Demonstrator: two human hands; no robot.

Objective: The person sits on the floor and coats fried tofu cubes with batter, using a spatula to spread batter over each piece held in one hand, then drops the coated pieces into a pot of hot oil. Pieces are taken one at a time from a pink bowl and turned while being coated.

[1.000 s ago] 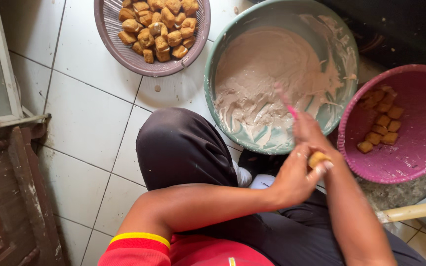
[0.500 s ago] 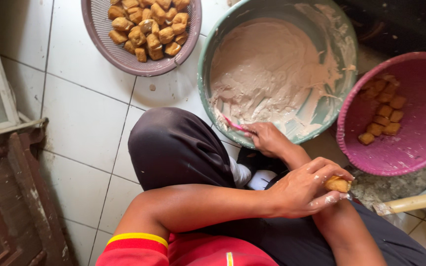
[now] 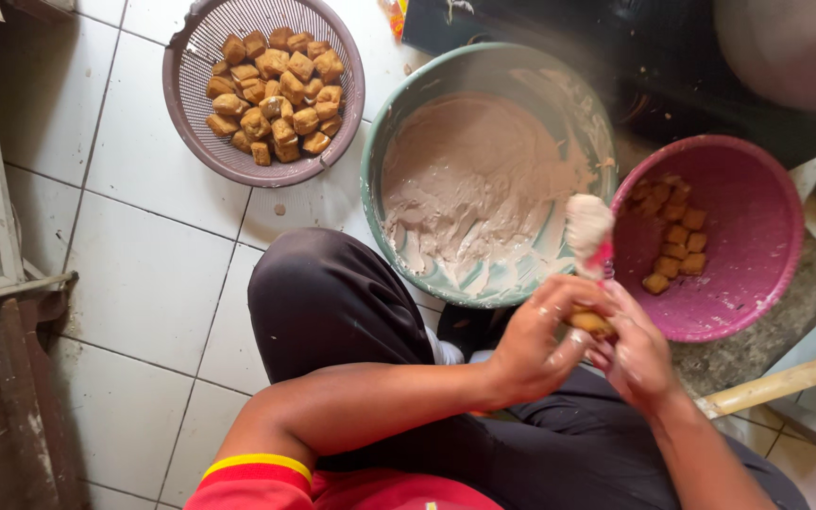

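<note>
My left hand point(image 3: 535, 345) pinches a golden, spongy fried tofu puff point(image 3: 589, 322), fingers curled round it, just near of the green basin point(image 3: 484, 71). My right hand point(image 3: 637, 354) closes on a pink-handled spoon point(image 3: 589, 231) heaped with pale, sticky paste. The basin holds smeared beige batter. Far left, a grey mesh colander point(image 3: 191, 142) holds cube puffs; right, a magenta bowl point(image 3: 757, 283) holds fewer.
</note>
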